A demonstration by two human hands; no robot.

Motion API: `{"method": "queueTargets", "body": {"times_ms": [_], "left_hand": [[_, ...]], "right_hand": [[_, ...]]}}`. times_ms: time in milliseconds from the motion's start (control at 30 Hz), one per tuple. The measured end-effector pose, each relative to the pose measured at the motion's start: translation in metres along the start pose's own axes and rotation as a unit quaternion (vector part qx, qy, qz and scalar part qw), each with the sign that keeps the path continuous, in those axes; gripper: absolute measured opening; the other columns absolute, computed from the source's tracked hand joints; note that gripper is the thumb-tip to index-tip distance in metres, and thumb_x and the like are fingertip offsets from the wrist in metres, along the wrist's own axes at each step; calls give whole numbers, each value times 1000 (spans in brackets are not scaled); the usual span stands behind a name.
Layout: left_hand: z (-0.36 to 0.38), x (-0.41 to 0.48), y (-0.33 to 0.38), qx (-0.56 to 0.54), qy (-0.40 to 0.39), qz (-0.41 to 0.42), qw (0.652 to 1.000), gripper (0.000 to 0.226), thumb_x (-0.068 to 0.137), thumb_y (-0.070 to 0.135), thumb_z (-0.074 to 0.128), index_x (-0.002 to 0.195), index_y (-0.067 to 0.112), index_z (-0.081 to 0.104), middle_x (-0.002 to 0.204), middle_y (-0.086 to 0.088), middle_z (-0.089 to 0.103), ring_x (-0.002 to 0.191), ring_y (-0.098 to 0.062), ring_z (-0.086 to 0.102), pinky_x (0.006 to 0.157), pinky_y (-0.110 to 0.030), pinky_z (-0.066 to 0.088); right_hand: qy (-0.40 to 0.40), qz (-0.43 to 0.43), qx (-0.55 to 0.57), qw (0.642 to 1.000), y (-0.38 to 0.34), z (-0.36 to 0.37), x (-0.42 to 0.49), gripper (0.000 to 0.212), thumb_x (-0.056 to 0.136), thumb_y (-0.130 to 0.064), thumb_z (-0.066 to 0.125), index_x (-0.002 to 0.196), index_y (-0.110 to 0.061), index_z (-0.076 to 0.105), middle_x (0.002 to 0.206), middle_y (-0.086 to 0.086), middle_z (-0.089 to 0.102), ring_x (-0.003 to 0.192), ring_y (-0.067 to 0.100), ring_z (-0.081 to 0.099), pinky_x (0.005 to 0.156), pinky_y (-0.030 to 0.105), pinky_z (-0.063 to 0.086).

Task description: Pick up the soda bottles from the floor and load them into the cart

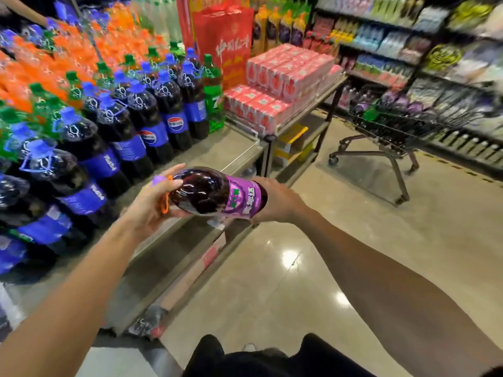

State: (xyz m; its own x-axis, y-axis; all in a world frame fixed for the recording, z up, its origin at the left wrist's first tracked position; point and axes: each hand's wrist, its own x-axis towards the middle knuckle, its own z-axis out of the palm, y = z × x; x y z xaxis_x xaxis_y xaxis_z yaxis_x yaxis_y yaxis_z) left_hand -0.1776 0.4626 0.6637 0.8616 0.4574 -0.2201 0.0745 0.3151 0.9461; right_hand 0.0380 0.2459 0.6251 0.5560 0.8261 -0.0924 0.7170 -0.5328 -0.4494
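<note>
We see a shiny beige floor that takes most of the lower right part of the view. Along the far right side stand tall shelves full of drinks, which are blurred. On the left a low bench runs away from us. Its left part is packed with upright cola bottles with blue labels, and behind these stand orange bottles. At the far end of the bench, pink cartons are stacked in steps.

The cart stands on the floor near the shelves, beyond the far corner of the bench and well apart from us. Some bottles with purple tops already lie in it, but blur hides the details.

The soda bottle, with dark drink and a purple label, is in the air just above the near edge of the bench. It lies on its side between both hands, with its cap pointing to the left.

The left hand grips the neck end, with its fingers curled around the shoulder of the bottle. The right hand grips the base, with its fingers wrapped around the far side. An orange strap hangs from the neck, against the left palm.
</note>
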Motion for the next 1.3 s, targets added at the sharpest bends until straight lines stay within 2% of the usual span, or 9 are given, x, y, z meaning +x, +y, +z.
{"method": "queueTargets", "body": {"times_ms": [100,200,300,433,633,767,933,1133,1300], "left_hand": [[28,39,2,7,-41,-12,999,71,66,35,76,135,31,59,133,1,68,106,-21,72,81,-53,62],[53,81,4,22,-80,-29,996,74,62,36,82,134,33,61,133,-2,68,110,-26,70,81,-53,62],[75,125,7,30,-119,-37,992,55,76,32,73,130,31,65,132,-6,69,113,-28,69,85,-53,61],[105,176,14,29,-174,-49,983,40,89,18,60,129,26,63,121,-5,74,101,-22,74,67,-41,64],[140,259,32,49,-253,-72,963,76,66,36,81,138,27,59,134,-6,66,114,-27,70,76,-44,62],[169,308,34,72,-288,-78,952,66,74,35,75,138,31,59,139,-9,61,121,-32,64,85,-48,60],[211,357,29,96,-325,-88,937,100,52,53,92,142,29,56,144,-10,57,126,-35,60,89,-53,58],[272,409,19,99,-344,-106,928,98,50,55,93,139,36,58,147,-9,53,129,-38,57,96,-60,54],[328,438,20,98,-343,-114,927,100,47,54,95,139,34,59,145,-8,55,128,-36,59,85,-52,60]], "right_hand": [[13,32,12,999,42,-12,5,110,42,-77,83,139,-48,41,126,-12,60,116,18,63,92,48,59],[31,68,37,997,66,-30,1,105,48,-66,89,139,-44,44,128,-12,60,114,11,62,91,42,59],[42,99,56,993,94,-41,7,98,54,-56,94,138,-40,48,126,-11,60,110,9,61,90,35,58],[59,145,55,986,124,-55,23,96,53,-55,94,136,-40,47,126,-9,58,111,12,60,92,40,59],[93,206,59,972,163,-82,46,100,56,-54,94,140,-38,44,131,-7,55,114,13,59,93,41,60],[118,241,69,961,192,-97,55,102,52,-58,93,139,-40,45,129,-9,56,113,12,60,92,42,60],[129,276,64,950,233,-116,57,103,54,-55,94,142,-37,44,131,-7,56,112,13,60,92,41,60],[135,295,61,944,299,-140,65,108,55,-56,94,147,-35,41,136,-5,54,117,14,59,96,43,58],[139,289,68,945,353,-168,72,107,55,-54,95,146,-37,42,136,-7,55,118,13,58,97,42,57]]}}
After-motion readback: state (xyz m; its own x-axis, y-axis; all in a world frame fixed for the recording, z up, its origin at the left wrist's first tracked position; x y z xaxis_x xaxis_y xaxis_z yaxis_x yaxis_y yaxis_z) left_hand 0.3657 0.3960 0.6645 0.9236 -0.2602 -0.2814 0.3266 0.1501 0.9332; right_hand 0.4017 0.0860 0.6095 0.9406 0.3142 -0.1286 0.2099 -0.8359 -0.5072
